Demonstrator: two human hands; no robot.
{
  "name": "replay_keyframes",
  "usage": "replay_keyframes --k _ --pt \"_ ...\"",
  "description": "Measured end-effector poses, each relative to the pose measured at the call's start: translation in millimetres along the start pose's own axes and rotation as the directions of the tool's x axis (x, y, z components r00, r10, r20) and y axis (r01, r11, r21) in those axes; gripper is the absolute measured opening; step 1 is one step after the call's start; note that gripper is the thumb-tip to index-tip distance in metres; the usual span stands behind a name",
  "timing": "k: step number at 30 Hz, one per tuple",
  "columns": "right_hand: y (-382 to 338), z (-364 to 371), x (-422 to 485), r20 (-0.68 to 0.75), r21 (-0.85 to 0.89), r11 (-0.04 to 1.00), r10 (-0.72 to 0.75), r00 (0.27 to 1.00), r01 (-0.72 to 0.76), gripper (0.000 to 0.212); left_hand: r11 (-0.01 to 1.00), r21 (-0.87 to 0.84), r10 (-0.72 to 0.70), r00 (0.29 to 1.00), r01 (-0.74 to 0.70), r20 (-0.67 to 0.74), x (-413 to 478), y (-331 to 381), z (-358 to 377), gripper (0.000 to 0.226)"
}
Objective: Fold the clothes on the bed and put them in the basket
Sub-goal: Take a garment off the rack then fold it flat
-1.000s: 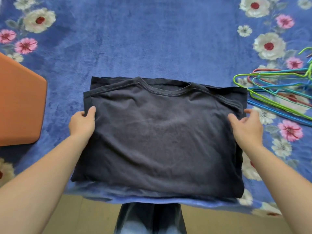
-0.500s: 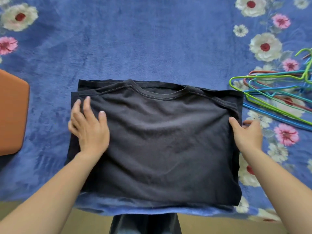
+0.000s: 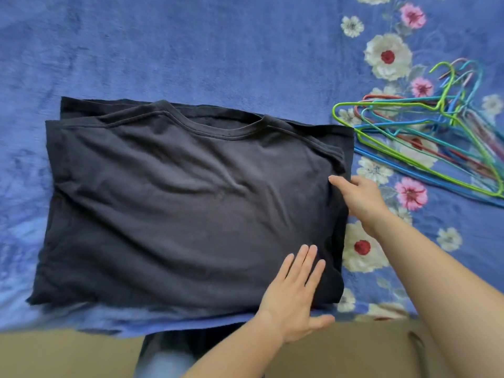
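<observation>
A dark navy T-shirt lies folded into a broad rectangle on the blue bed cover, its collar toward the far side. My left hand lies flat with straight fingers on the shirt's near right corner. My right hand holds the shirt's right edge, thumb on top of the cloth and fingers at or under the edge. No basket shows in the head view.
The blue floral blanket covers the bed; its near edge hangs over a tan floor. A pile of several coloured wire hangers lies just right of the shirt.
My left hand slid from the shirt's left edge across to its near right corner. The view shifted, so the orange object at left is out of sight. My right hand stayed at the right edge.
</observation>
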State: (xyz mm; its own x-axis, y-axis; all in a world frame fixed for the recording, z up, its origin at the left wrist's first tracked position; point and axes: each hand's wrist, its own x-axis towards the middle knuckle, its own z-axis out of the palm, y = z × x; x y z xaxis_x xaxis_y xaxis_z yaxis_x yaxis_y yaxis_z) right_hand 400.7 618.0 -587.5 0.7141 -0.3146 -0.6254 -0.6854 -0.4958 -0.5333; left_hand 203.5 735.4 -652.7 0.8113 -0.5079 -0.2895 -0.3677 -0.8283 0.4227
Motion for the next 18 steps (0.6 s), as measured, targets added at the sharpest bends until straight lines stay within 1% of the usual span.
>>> replay_keyframes --k 1,2,4,6,7,8,9,10,11,12,14,15,16,18 --pt "-0.2 -0.4 -1.5 0.01 -0.017 1.0 -0.009 1.0 0.009 0.035 0.999 0.016 -0.03 0.997 0.029 0.065 -1.0 8.6 1.3 0.095" --pt "-0.4 -0.7 -2.6 0.018 -0.032 0.999 -0.012 1.0 0.013 0.03 0.997 0.049 -0.062 0.993 0.058 0.101 -1.5 13.7 -0.1 0.091" --pt "-1.4 0.4 -7.0 0.021 -0.02 1.0 -0.016 1.0 0.016 0.022 0.989 0.127 -0.085 0.993 0.074 0.083 -1.3 14.9 -1.9 0.068" --pt "-5.7 1.5 -10.6 0.003 0.041 0.999 -0.01 1.0 0.01 0.019 0.995 0.042 -0.093 0.99 0.089 0.102 -1.3 11.1 -12.4 0.062" --pt "-9.1 1.5 -13.0 0.006 0.077 0.997 0.005 1.0 -0.005 0.015 0.996 -0.051 -0.072 0.993 0.077 0.097 -2.1 8.1 -21.4 0.06" --pt "-13.2 0.8 -15.9 0.026 0.114 0.993 0.032 0.999 -0.035 0.013 0.982 -0.183 -0.033 0.995 0.05 0.093 -3.3 5.5 -32.3 0.058" --pt "-19.4 -0.6 -18.8 0.064 0.15 0.986 0.064 0.996 -0.073 0.014 0.921 -0.385 -0.019 0.993 0.061 0.113 -3.6 0.6 -45.3 0.058" --pt "-27.3 -1.4 -22.1 0.119 0.183 0.976 0.093 0.988 -0.114 0.015 0.791 -0.6 -0.032 0.987 0.123 0.16 -6.8 -6.5 -62.0 0.058" --pt "-36.7 -0.7 -26.1 0.176 0.208 0.967 0.109 0.978 -0.145 0.017 0.636 -0.748 -0.071 0.98 0.189 0.187 -13.4 -15.1 -80.3 0.058" --pt "-48.5 0.9 -31.2 0.217 0.228 0.961 0.105 0.971 -0.154 0.018 0.49 -0.839 -0.111 0.972 0.237 0.209 -21.4 -26.0 -98.4 0.057" --pt "-75.1 10.0 -44.4 0.224 0.265 0.956 0.067 0.972 -0.126 0.013 0.226 -0.944 -0.132 0.968 0.24 0.214 -44.6 -52.8 -125.2 0.052" --pt "-92.7 19.2 -52.9 0.201 0.273 0.958 0.034 0.979 -0.089 0.013 0.145 -0.966 -0.143 0.971 0.214 0.194 -59.9 -68.4 -137.4 0.049" --pt "-104.2 26.9 -59.4 0.163 0.287 0.956 0.008 0.987 -0.055 0.015 0.093 -0.974 -0.162 0.969 0.205 0.188 -71.9 -79.0 -143.9 0.043" --pt "-137.4 59.3 -83.1 0.135 0.348 0.937 -0.084 0.987 0.033 0.02 0.035 -0.984 -0.278 0.948 0.172 0.156 -106.7 -107.9 -156.7 0.028"
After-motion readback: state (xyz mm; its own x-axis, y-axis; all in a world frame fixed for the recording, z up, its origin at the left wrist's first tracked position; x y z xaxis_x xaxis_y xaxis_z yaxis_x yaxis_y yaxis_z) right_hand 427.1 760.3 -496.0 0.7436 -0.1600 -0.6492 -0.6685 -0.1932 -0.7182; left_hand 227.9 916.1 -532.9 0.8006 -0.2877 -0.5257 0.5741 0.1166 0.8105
